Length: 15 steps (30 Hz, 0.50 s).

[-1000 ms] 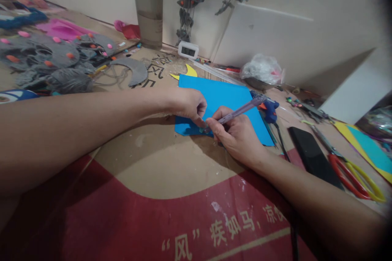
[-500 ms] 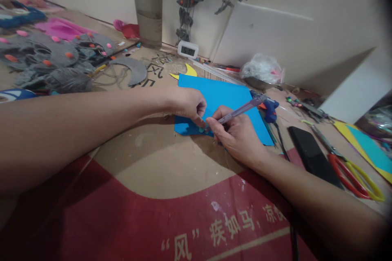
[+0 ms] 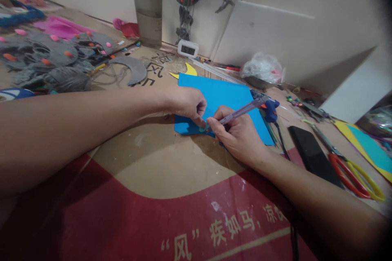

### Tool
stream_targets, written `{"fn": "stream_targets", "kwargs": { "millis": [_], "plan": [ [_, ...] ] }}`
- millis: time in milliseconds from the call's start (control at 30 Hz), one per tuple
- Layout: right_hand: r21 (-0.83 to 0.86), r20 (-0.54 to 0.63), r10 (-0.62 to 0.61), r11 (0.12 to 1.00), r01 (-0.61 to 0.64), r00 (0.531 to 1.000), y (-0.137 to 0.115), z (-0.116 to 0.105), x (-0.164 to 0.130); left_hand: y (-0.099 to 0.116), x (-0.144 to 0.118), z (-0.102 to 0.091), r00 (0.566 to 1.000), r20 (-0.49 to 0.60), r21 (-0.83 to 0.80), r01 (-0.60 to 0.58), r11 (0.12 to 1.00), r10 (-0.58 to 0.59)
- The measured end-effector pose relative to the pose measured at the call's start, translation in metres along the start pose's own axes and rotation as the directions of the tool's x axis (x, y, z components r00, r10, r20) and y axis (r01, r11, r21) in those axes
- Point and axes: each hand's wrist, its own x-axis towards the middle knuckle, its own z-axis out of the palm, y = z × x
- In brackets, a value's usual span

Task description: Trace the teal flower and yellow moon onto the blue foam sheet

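A blue foam sheet [image 3: 225,96] lies flat on the cardboard-covered table [image 3: 159,167]. My left hand [image 3: 186,104] presses a small teal piece [image 3: 203,127] down on the sheet's near edge with its fingertips. My right hand [image 3: 237,136] grips a purple pen [image 3: 241,110] like a pencil, its tip touching the small piece right beside my left fingers. The pen's tip is partly hidden by my fingers.
A blue glue gun [image 3: 269,110] with its cord lies just right of the sheet. Further right are a black phone [image 3: 310,155] and red-and-yellow scissors [image 3: 352,171]. Grey felt pieces [image 3: 58,61] cover the left; a bottle [image 3: 148,8], a small clock [image 3: 188,49] and a plastic bag [image 3: 261,68] stand by the wall.
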Motion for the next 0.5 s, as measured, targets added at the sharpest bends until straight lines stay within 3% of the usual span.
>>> {"fn": "stream_targets", "kwargs": {
  "millis": [500],
  "plan": [
    [-0.014,-0.015,-0.007,1.000,0.007,1.000,-0.0001,-0.0017,0.0007,-0.0016,0.0028,0.0006,1.000,0.003,0.013,0.003,1.000,-0.004]
  ]
}}
